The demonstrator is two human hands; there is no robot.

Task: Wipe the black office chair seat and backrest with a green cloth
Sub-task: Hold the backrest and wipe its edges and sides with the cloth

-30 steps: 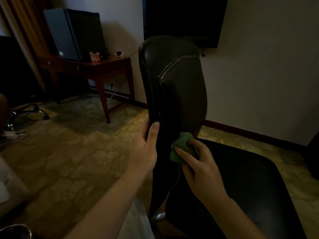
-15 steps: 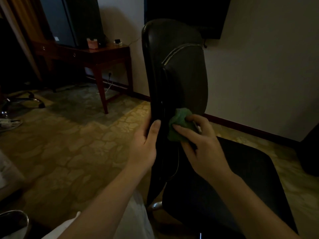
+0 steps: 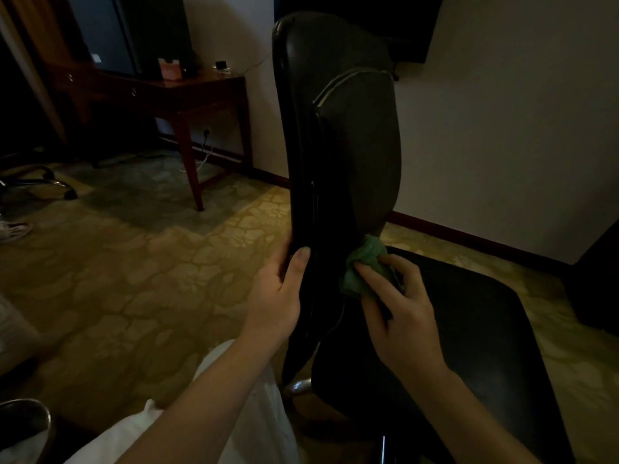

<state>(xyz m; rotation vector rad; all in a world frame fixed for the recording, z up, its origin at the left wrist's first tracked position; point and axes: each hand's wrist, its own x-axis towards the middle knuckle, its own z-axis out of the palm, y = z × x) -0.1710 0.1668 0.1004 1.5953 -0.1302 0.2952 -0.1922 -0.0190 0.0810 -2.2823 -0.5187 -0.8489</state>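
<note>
Head view, one item per line.

- Black office chair: backrest [image 3: 355, 128] upright at centre, seen nearly edge-on, with a pale seam line curving across its upper part. The seat [image 3: 475, 336] spreads out to the right and near side.
- Left hand [image 3: 278, 296]: grip closed on the backrest's left edge, low down. The thumb lies on the near face and the fingers wrap behind, out of sight.
- Right hand [image 3: 405, 316]: grip closed on the green cloth [image 3: 366, 262], index finger lying along it and thumb beneath.
- Green cloth: bunched, pressed against the lower right of the backrest, just above where it meets the seat.
- White garment [image 3: 254, 413]: near edge, below the forearms.
- Patterned carpet [image 3: 134, 279]: yellow-green, covering the floor to the left.
- Wooden tabletop [image 3: 194, 83]: far left, against the wall. A small pink box [image 3: 170, 69] stands on it, a dark cabinet [image 3: 134, 31] behind that.
- Wall socket [image 3: 206, 132]: under the tabletop, with a white cable hanging from it.
- Pale wall [image 3: 509, 128]: far right, with a dark red skirting board at its foot.
</note>
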